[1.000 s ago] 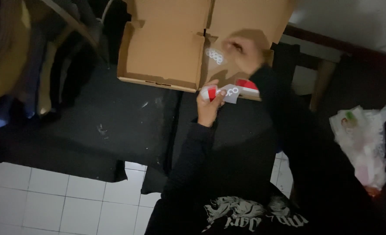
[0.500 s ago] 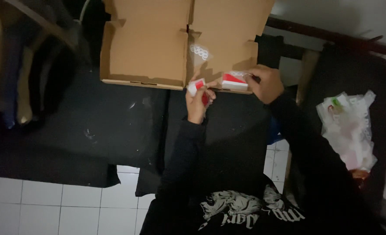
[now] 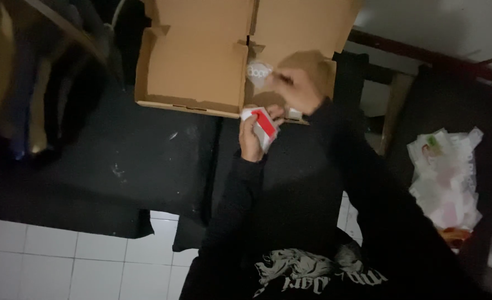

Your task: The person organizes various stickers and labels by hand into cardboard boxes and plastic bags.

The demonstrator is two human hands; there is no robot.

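Clutching a small red-and-white box [image 3: 264,126] with fingers closed round it, just below the open cardboard box [image 3: 201,72], the left hand [image 3: 252,136] could let it slip, while the right hand [image 3: 296,91], just above, has a grip I cannot tell.

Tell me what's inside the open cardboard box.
The cardboard box has a bare left compartment. In the right one lies a clear plastic wrapper, partly covered by the right hand. Anything beneath that hand is hidden.
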